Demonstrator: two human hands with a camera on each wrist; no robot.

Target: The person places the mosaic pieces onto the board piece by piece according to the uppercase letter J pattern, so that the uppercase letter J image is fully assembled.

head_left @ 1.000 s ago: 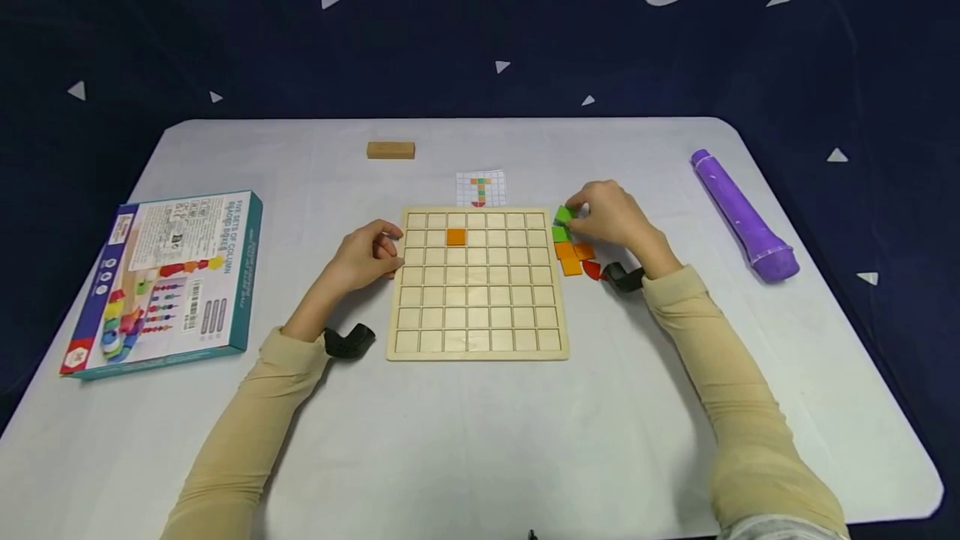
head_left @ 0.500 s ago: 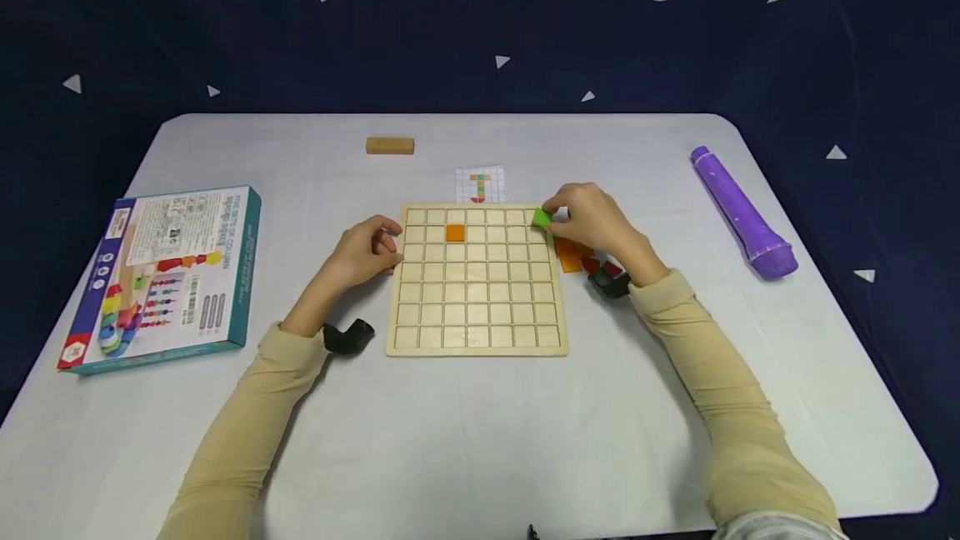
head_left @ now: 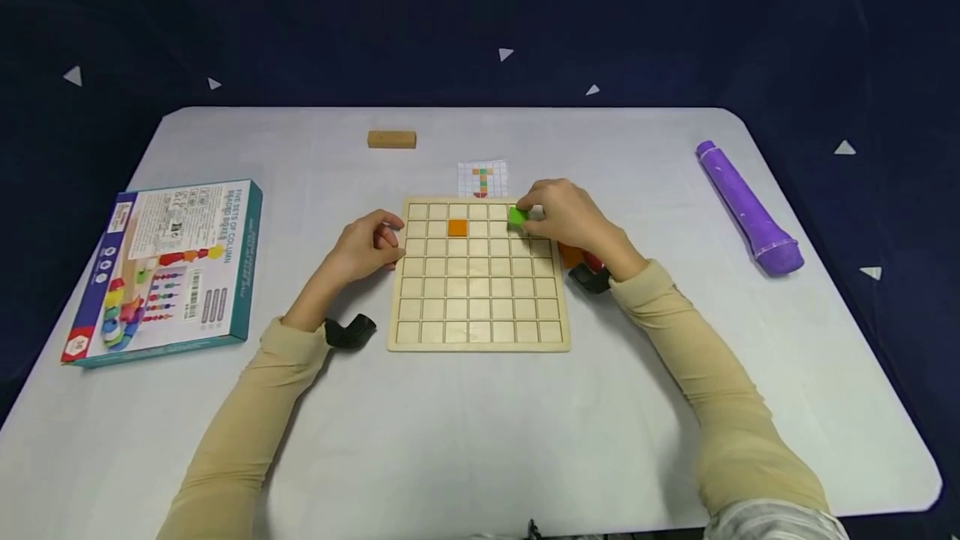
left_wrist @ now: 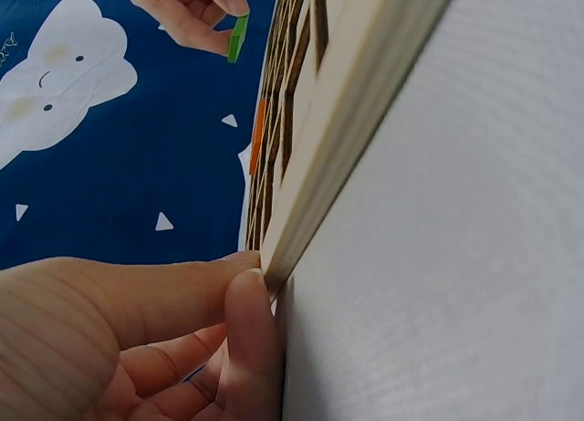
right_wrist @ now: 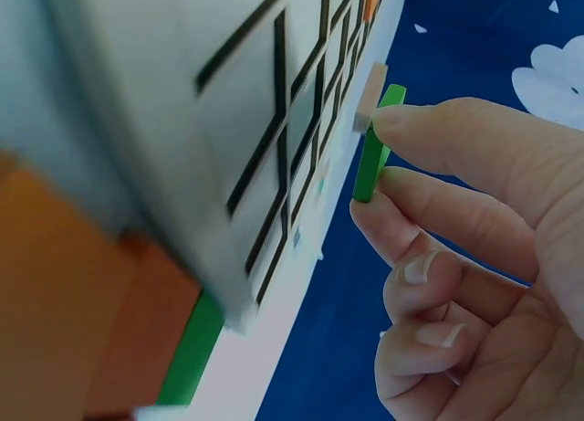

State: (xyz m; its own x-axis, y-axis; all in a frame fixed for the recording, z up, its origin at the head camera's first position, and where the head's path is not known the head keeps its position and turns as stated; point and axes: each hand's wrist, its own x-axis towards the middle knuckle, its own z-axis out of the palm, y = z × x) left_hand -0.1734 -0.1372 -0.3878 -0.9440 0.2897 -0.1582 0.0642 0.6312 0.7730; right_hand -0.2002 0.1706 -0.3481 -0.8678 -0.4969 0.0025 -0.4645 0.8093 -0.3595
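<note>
A square wooden grid board [head_left: 478, 307] lies in the middle of the table, one orange square tile [head_left: 457, 227] set in a cell of its second row. At the board's left edge my left hand [head_left: 362, 250] holds the rim between thumb and finger, as the left wrist view shows. My right hand [head_left: 572, 215] pinches a green square tile [head_left: 517, 217] by its edges over the upper right cells. In the right wrist view that green tile [right_wrist: 370, 161] is apart from the board. Partly hidden under the right wrist are orange tiles [head_left: 570, 256] and a red piece [head_left: 592, 262].
Behind the board lies a pattern card [head_left: 483, 179] showing coloured squares on a grid. A wooden block [head_left: 392, 140] sits farther back. The boxed game [head_left: 165, 269] is at the left, a purple microphone-shaped object [head_left: 750, 208] at the right.
My right hand has taken a green tile from the pile right of the board and carried it left over the grid. The left hand stays at the board's left edge.
</note>
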